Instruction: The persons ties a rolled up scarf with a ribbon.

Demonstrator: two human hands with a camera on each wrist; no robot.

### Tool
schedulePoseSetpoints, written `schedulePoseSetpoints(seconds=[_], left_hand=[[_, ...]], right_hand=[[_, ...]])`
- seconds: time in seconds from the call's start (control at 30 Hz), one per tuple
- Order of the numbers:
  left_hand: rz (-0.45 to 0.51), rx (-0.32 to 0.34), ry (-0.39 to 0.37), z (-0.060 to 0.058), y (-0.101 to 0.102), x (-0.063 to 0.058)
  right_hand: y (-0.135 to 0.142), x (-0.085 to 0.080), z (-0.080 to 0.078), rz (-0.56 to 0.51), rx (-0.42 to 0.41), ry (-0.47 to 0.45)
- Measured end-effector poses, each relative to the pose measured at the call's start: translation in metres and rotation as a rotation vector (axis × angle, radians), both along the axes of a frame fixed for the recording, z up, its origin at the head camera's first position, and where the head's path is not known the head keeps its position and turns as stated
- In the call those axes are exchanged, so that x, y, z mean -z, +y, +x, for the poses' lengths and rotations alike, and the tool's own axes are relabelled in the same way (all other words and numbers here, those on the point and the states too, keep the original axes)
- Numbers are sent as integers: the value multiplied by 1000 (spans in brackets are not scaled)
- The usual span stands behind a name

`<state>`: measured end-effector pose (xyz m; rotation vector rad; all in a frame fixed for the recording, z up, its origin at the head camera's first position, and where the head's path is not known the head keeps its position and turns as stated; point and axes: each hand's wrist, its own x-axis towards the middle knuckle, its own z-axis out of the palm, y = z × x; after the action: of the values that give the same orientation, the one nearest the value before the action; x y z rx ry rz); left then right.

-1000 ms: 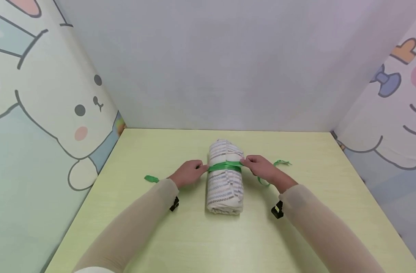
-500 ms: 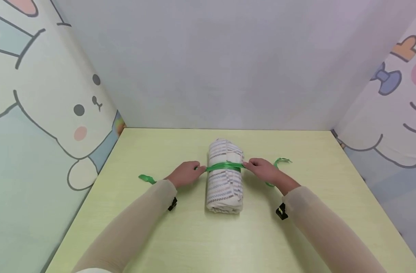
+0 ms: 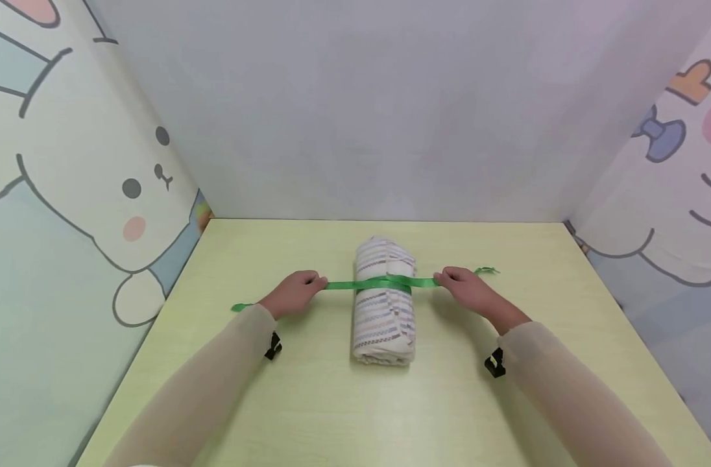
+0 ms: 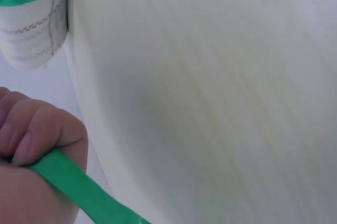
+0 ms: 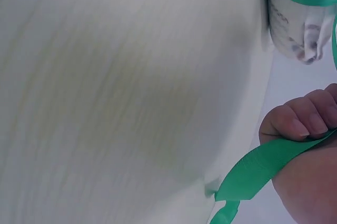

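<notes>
A rolled white cloth with striped bands lies lengthwise near the middle of the table. Around its waist runs a green ribbon, crossed on top, with a length stretched out to each side. On the left, my left hand grips one length with curled fingers; its loose tail hangs below the fist in the left wrist view. My right hand holds the other length, and that tail trails from the fist in the right wrist view. Both hands are apart from the roll. The ribbon under the roll is hidden.
The pale yellow table ends at a plain grey-white wall at the back. Side panels with cartoon animals stand along its left and right edges. A small black device shows at each wrist.
Both hands have moved outward from the roll, the left one to the left and the right one to the right. The ribbon lengths between them and the roll are longer. The roll stays in place.
</notes>
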<state>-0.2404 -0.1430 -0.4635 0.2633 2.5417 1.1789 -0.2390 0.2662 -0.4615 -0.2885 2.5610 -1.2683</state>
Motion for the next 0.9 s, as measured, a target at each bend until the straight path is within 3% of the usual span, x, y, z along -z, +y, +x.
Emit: schedulePoseSetpoints(seconds=[0.2, 0.47, 0.7, 0.9], left_hand=[[-55, -2, -17, -1, -7, 5], [-279, 73, 23, -6, -6, 17], [-432, 168, 96, -1, -9, 14], [-448, 180, 94, 5, -16, 11]], right_hand=[[4, 4, -1, 23, 14, -15], [3, 10, 0, 171, 18, -17], [6, 10, 3, 298, -17, 16], [13, 12, 5, 347, -12, 41]])
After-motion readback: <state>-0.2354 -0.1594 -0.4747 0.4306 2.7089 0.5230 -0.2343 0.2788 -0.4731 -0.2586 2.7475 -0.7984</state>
